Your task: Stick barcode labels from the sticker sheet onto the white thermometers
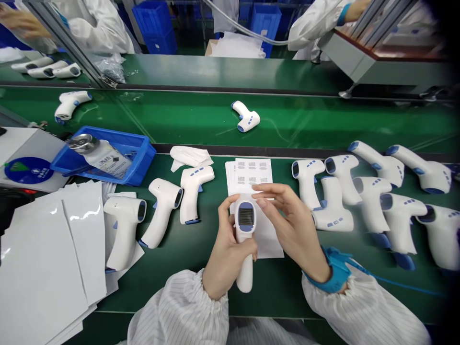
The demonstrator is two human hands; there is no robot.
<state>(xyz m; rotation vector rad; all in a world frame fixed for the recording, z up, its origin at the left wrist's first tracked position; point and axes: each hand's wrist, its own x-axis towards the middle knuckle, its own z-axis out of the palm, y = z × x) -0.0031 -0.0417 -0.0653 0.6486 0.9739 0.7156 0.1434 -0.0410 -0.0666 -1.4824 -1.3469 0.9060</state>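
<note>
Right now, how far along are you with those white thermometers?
Hard to be sure. Maybe done: the thermometers lined up on the right. In hand: one thermometer in the left hand, with the right hand by the printed sheet. Maybe left: three thermometers beside the hands.

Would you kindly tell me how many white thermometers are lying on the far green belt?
2: one white thermometer toward the left of the green belt, another white thermometer near its middle.
</note>
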